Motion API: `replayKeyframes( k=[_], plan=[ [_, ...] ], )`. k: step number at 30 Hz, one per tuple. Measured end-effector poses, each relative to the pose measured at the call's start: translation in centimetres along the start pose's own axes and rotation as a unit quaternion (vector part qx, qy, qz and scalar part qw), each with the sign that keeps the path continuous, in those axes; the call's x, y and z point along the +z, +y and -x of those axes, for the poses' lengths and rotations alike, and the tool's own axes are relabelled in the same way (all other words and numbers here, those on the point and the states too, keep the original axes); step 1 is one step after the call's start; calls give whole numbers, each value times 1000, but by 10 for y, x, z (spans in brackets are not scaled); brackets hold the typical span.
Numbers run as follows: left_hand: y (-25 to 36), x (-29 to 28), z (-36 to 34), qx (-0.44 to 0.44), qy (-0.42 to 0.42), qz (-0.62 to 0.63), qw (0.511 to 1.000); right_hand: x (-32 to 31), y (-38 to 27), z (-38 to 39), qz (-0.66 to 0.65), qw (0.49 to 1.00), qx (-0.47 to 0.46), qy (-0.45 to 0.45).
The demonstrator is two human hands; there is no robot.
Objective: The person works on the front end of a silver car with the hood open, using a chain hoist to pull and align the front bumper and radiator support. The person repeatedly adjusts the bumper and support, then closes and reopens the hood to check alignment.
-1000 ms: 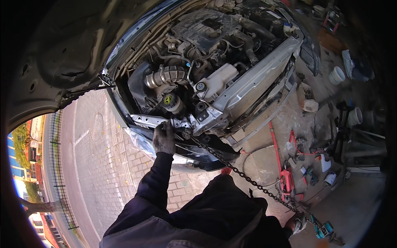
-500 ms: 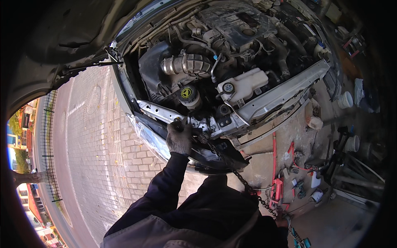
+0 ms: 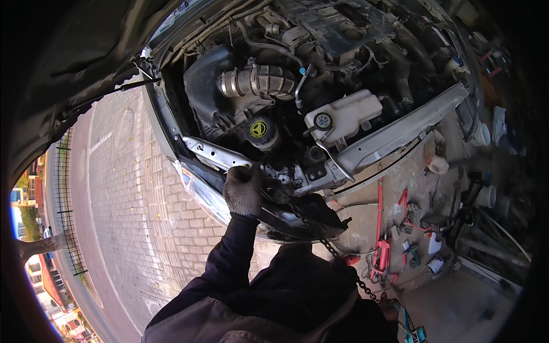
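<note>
My left hand (image 3: pixel 242 191), in a grey knit glove, is closed at the front left corner of the car's engine bay, by the bent metal at the end of the silver front crossmember (image 3: pixel 400 128). What its fingers grip is hidden under the glove. A dark steel chain (image 3: pixel 328 247) runs from the metal beside that hand down past my body to the lower right. My right hand (image 3: pixel 390 309) is low on that side, dim and partly covered by my sleeve, closed around the chain. Just beyond it is a teal tool or fitting (image 3: pixel 421 334) on the chain.
A headlight (image 3: pixel 201 191) lies beside my left forearm. Behind the crossmember are a white coolant tank (image 3: pixel 343 117) and a black-capped reservoir (image 3: pixel 260 130). A red jack-like tool (image 3: pixel 381 257), bottles and buckets stand on the floor to the right. The raised hood (image 3: pixel 68 63) hangs at upper left.
My left hand stays at the same corner of the car, shifted slightly in the picture as the view moves. My right hand has dropped a little lower along the chain.
</note>
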State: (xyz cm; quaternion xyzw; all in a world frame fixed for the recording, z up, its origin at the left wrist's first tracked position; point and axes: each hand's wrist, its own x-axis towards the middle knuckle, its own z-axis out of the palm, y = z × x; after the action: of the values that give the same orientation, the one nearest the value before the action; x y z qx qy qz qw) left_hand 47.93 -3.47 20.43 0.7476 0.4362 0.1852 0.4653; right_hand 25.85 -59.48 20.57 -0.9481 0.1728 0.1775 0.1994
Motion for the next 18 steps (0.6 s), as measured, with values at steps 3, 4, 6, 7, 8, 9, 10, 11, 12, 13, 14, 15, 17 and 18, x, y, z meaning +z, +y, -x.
replayKeyframes(
  k=[3, 4, 6, 7, 8, 9, 10, 11, 12, 13, 14, 15, 17, 18],
  plan=[
    [3, -10, 1, -18, -57, -24, 998, -2, 7, -4, -5, 999, 30, -44],
    [3, -12, 2, -11, -69, -55, 996, -2, 15, -5, -20, 997, 33, -69],
    [2, -14, 2, -44, -111, -102, 988, 10, 37, -4, -230, 963, 95, -107],
    [1, -13, 1, -15, -91, -103, 990, 23, 50, -4, -458, 869, 163, -91],
    [0, -10, 0, 14, -72, -105, 992, 38, 64, -4, -615, 754, 224, -58],
    [-2, -7, -2, 41, -57, -93, 993, 43, 80, -3, -569, 795, 198, -69],
    [-3, -5, -5, 46, -62, -77, 994, 48, 94, -2, -520, 833, 172, -76],
    [-3, -2, -6, 49, -69, -47, 995, 51, 105, 0, -469, 867, 146, -85],
    [-3, -1, -8, 19, -83, -31, 996, 53, 115, 0, -415, 897, 119, -94],
    [-2, -1, -8, 32, -77, -17, 996, 52, 122, 0, -361, 922, 92, -103],
    [-1, -2, -8, 13, -78, -16, 997, 50, 125, 1, -306, 944, 65, -110],
    [1, -1, -9, 4, -77, -15, 997, 47, 124, 0, -256, 957, 43, -130],
    [7, -1, -12, 2, -77, -21, 997, 36, 113, 1, -150, 974, 1, -172],
    [9, -1, -14, 9, -74, -31, 997, 33, 102, -1, -248, 955, 20, -163]
  ],
)
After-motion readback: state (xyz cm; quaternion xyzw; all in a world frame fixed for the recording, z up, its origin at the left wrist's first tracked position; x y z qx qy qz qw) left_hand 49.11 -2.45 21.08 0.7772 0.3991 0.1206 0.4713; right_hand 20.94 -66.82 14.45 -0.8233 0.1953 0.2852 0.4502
